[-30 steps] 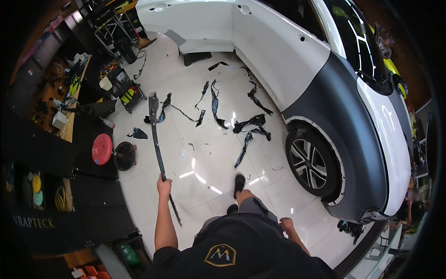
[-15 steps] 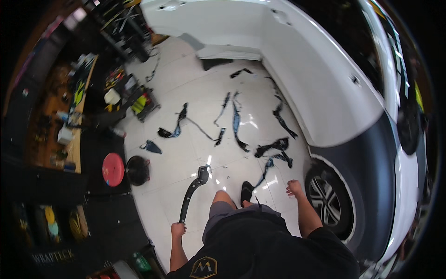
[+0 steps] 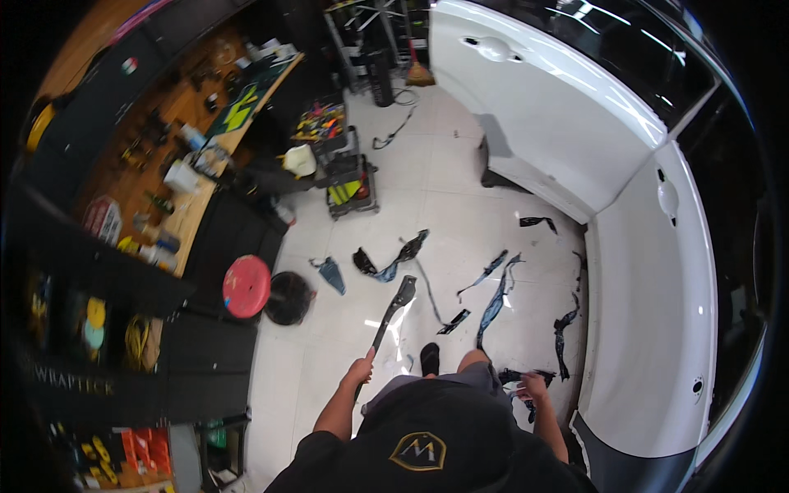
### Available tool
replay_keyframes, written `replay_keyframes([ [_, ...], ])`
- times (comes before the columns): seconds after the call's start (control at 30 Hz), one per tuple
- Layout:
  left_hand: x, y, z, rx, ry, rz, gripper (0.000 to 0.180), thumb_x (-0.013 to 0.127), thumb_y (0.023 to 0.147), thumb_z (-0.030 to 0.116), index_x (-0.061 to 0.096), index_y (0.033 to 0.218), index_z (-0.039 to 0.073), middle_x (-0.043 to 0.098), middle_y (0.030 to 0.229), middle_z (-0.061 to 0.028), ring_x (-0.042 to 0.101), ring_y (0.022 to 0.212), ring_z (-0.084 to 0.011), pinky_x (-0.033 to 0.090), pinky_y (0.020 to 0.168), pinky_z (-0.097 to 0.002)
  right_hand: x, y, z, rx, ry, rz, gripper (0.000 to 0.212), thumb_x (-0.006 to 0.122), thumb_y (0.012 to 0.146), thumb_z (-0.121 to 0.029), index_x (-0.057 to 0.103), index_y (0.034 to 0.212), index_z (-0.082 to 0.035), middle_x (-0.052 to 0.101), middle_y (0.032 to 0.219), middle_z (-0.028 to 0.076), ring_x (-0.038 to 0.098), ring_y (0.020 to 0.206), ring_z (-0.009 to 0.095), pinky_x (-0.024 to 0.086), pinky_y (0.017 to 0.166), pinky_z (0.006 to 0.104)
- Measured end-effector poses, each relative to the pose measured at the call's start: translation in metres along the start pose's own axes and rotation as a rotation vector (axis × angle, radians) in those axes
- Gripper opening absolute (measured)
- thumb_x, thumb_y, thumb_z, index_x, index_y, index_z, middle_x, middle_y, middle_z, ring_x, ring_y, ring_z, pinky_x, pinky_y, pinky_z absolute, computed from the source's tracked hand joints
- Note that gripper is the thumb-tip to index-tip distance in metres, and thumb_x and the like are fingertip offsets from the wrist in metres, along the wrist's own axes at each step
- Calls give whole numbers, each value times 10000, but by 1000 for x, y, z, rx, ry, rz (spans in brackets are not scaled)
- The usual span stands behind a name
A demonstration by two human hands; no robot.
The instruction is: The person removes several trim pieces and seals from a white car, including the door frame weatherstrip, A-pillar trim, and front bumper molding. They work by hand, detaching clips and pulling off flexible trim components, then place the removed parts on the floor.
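Observation:
My left hand [image 3: 358,371] is closed around a long, dark, slightly curved strip of car trim [image 3: 387,319], its wider end pointing away from me over the floor. On the other side of my body, my right hand [image 3: 534,386] hangs with its fingers loosely apart and nothing visible in them. In the picture it overlaps a crumpled black film scrap [image 3: 511,375], which looks to lie on the floor below. More scraps are strewn ahead: a blue and black strip [image 3: 491,316], a twisted piece [image 3: 386,269] and another by the car [image 3: 562,333].
A white car [image 3: 649,329] lines the right side. To the left stand a red round stool [image 3: 246,286], a black bucket [image 3: 289,297] and a workbench [image 3: 238,123] with bottles and tools. Farther off are a tool cart [image 3: 353,185] and a broom [image 3: 418,72].
My view has turned left and I have stepped forward, my other foot now showing. The trim strip has come along in my left hand. My right hand now appears beside the black scraps.

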State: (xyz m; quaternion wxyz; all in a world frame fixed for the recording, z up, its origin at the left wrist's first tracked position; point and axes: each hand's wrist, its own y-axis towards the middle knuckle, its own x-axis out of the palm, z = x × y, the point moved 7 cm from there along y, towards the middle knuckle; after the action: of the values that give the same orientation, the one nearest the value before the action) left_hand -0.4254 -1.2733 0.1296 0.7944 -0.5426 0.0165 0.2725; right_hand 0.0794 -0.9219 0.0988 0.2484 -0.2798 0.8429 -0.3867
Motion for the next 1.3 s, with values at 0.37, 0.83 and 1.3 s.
replay_keyframes([
  [0.37,-3,95,194,60,-291,-131,693,377,929,746,545,825,81,475,558,-16,503,465,-166,476,486,-316,-123,147,-231,-23,28,237,319,573,867,-257,673,1066,-29,692,905,112,690,718,233,567,569,373],
  [0.83,11,87,480,62,434,-100,854,293,937,766,670,861,3,631,709,-81,583,660,-223,445,646,-375,-547,170,-732,-114,-1274,1175,344,598,853,-177,611,1161,-24,590,1157,159,661,975,351,560,722,508],
  [1.3,50,154,624,232,829,-281,833,321,960,714,693,888,-28,669,755,-162,647,748,-299,471,717,-414,-604,230,-731,413,-1153,1160,276,662,783,-187,731,1027,-78,668,1021,77,676,746,282,474,462,438],
])
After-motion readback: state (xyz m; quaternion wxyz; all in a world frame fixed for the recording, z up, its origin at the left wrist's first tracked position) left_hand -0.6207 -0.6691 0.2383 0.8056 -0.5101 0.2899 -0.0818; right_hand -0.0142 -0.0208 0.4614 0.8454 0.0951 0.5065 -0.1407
